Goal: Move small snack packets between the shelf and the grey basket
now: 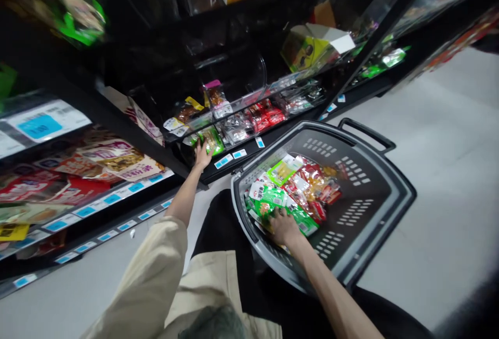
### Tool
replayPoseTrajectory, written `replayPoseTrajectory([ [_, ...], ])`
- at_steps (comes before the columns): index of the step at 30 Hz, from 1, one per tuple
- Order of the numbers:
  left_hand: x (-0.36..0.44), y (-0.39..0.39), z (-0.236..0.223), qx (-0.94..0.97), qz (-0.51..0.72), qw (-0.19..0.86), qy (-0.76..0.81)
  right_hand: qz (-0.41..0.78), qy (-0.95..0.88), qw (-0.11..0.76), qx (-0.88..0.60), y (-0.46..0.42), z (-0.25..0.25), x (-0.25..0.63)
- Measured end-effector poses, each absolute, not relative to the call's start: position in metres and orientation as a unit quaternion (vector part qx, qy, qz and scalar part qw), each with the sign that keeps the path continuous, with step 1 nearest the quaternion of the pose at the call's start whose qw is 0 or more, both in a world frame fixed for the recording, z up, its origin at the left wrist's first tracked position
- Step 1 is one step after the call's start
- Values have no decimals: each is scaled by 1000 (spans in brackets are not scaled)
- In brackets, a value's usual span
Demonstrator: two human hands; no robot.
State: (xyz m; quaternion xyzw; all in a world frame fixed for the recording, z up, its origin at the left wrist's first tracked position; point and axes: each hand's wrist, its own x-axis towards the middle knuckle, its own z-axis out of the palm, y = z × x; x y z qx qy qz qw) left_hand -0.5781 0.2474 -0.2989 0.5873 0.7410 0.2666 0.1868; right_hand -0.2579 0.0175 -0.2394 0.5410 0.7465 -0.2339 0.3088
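My left hand (203, 155) reaches into the lowest shelf compartment, its spread fingers lying against a green snack packet (212, 139). Inside the grey shopping basket (384, 193), my right hand (286, 227) is curled over a larger green-and-white snack packet (268, 197); its fingertips are partly hidden. Beside that packet lie a yellow-green packet (284, 170) and several red snack packets (312, 183). The basket stands in front of me, close against the shelf, its handle (370, 139) folded over the far rim.
Clear dividers part red packets (268, 114) and silvery packets (237, 128) on the low shelf. An open yellow-green carton (304, 50) stands above them. Larger bags (117, 157) fill the left shelf, with price tags (97, 204) along its edge. Pale floor (444, 120) stretches right.
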Motion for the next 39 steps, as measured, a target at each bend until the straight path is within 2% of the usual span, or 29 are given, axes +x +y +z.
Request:
replayPoseTrajectory([
  [3, -577, 240, -317, 620, 198, 165, 741, -245, 744, 307, 541, 19, -234, -259],
  [7, -579, 244, -326, 633, 166, 156, 740, -259, 735, 325, 535, 23, -232, -259],
  [14, -578, 247, -321, 620, 129, 173, 754, -288, 724, 310, 546, 28, -237, -259],
  [22, -571, 245, -311, 618, 101, 161, 763, -261, 743, 298, 539, 28, -234, -256],
  [26, -564, 241, -313, 615, 144, 124, 765, -257, 756, 277, 535, 25, -232, -253],
  [32, -543, 224, -302, 588, 321, 145, 728, -239, 760, 285, 534, 14, -238, -250],
  [36, -512, 186, -267, 653, 405, 181, 614, -272, 768, 282, 507, 11, -243, -249],
  [39, -471, 155, -231, 709, 457, 152, 514, -284, 771, 279, 497, 13, -245, -249],
])
